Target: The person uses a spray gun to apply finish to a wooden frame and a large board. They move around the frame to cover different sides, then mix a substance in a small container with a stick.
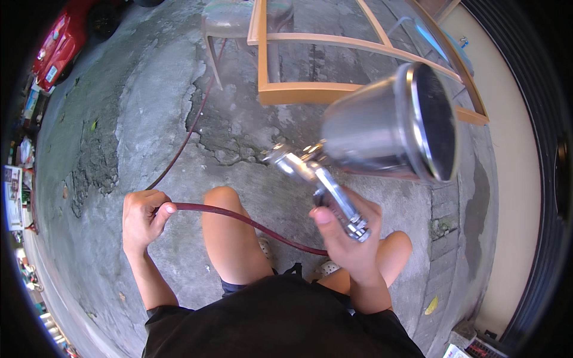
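Observation:
My right hand is wrapped round the handle of a spray gun, held up in front of my right knee. The gun is chrome, with a large metal cup tilted to the right, its dark round end facing right. A dark red air hose runs from below my right hand across my knees to my left hand. The fingers of my left hand are closed round the hose, thumb pointing right. Beyond that hand the hose trails over the ground toward the back. Where it meets the gun is hidden by my right hand.
An orange-brown wooden frame stands ahead, past the cup. Behind its left corner is a grey plastic stool. A red vehicle is at the far left. Cracked concrete lies underfoot, with a pale wall along the right.

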`<action>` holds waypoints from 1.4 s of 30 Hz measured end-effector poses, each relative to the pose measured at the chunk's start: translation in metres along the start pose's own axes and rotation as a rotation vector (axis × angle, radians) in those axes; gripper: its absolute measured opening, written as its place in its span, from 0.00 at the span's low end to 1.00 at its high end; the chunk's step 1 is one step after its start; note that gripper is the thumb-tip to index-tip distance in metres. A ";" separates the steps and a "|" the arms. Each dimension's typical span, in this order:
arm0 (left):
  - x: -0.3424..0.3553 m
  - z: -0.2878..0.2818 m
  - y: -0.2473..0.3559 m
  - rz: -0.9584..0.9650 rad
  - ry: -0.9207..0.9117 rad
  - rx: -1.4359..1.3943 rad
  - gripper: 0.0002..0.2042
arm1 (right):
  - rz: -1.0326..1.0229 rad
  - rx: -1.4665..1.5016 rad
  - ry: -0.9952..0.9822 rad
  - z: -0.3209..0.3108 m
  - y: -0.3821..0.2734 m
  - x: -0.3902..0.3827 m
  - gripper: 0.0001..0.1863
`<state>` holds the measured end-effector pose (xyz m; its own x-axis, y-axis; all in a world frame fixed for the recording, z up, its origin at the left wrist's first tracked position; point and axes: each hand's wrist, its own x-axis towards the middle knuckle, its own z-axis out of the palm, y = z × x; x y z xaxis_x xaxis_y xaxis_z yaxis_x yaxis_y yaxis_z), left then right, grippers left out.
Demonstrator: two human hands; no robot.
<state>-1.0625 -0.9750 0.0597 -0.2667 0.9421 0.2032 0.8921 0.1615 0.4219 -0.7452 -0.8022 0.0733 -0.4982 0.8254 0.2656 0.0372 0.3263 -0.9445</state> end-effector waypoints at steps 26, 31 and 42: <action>0.091 -0.045 0.158 0.072 -0.713 -0.310 0.17 | 0.650 -0.527 0.716 -0.187 -0.193 0.035 0.21; 0.106 -0.074 0.100 0.018 -0.689 -0.389 0.14 | 0.744 -0.536 0.818 -0.140 -0.205 0.068 0.23; 0.128 -0.178 -0.034 -0.096 -0.797 -0.158 0.14 | 0.900 -0.125 0.552 0.055 -0.195 0.088 0.19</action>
<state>-1.1919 -0.9124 0.2282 0.0535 0.8619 -0.5042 0.8010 0.2644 0.5371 -0.8441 -0.8187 0.2706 0.2180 0.8707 -0.4409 0.3010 -0.4897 -0.8183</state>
